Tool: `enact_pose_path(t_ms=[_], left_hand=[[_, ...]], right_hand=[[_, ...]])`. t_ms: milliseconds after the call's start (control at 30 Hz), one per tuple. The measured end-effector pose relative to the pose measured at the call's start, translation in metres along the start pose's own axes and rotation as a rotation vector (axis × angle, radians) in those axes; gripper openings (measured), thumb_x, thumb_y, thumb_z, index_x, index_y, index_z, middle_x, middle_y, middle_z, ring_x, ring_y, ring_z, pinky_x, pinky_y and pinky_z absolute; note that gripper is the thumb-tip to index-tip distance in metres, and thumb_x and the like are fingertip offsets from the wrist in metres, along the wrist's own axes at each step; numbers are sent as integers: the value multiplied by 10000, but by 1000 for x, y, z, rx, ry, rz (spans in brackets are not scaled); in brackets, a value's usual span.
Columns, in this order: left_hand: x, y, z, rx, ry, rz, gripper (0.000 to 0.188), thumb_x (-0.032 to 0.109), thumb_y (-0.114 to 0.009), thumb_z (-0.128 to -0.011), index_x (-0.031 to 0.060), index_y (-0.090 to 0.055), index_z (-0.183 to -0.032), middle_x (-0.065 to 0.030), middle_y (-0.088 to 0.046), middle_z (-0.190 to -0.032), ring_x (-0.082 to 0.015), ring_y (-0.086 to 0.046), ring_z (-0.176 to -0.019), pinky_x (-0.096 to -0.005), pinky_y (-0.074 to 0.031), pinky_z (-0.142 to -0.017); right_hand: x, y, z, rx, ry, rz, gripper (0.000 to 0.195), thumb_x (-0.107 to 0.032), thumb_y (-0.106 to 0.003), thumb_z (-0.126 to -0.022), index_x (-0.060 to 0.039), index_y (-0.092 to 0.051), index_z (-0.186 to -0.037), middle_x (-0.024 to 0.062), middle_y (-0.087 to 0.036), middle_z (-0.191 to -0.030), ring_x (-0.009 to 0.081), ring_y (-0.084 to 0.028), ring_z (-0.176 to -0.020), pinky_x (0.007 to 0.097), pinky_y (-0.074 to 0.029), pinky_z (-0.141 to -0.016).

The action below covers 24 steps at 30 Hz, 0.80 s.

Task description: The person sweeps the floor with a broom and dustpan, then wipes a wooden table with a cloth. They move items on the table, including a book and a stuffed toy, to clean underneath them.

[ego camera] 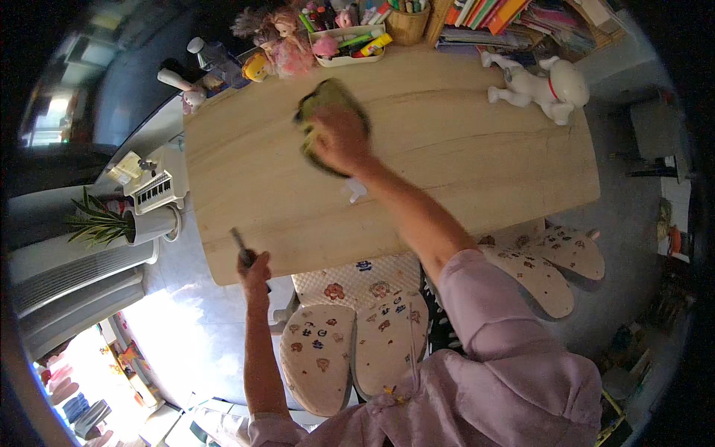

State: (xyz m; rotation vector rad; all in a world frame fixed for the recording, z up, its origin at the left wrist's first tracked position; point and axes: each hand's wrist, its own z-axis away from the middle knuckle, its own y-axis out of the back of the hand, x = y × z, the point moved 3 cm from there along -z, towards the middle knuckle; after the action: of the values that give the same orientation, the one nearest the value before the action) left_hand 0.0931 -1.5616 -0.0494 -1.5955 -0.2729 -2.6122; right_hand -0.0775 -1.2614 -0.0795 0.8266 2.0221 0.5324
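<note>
My right hand (342, 138) presses a crumpled green-yellow cloth with dark edges (330, 94) over the far middle of a light wooden table (475, 151). Both hand and cloth are blurred. Beside my right wrist, a small whitish, translucent item (356, 191) lies on the wood; I cannot tell what it is. At the table's front left corner, my left hand (255, 272) grips a slim tool with a dark handle (246, 256). Its narrow greyish end points away from me over the tabletop. The exact kind of tool is unclear.
Dolls (287, 44), a white pen tray (349, 58), a wooden pen cup (408, 25) and books (486, 17) line the back. A white plush dog (536, 86) lies at far right. Padded chairs (357, 324) stand at the front, a potted plant (153, 223) at left.
</note>
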Motion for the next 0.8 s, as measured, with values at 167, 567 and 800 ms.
enact_pose_path(t_ms=[167,567,800], left_hand=[[-19,59,15,247,122,47,226,165,-728,-777,112,-510,-802,23,-445,-594,-83,-429,-472,-246,-363,-427],[16,-20,2,-130,35,-19,168,170,-627,-851,39,-585,-948,-10,-515,-631,-99,-481,-482,-249,-398,-438],[2,-106,26,-421,100,-99,145,137,-612,-860,36,-598,-962,-29,-575,-688,-84,-494,-514,-230,-396,-463]], right_hand=[[-107,-22,70,-264,226,-128,371,-219,-684,-767,-119,-602,-1115,82,-538,-1225,301,-469,-1195,442,-365,-991],[65,157,99,-119,-173,201,298,-148,-628,-869,-35,-585,-1142,141,-596,-1157,329,-523,-1148,433,-410,-968],[117,176,97,154,-944,-365,461,-381,-621,-895,9,-600,-1140,129,-626,-989,235,-584,-874,401,-471,-788]])
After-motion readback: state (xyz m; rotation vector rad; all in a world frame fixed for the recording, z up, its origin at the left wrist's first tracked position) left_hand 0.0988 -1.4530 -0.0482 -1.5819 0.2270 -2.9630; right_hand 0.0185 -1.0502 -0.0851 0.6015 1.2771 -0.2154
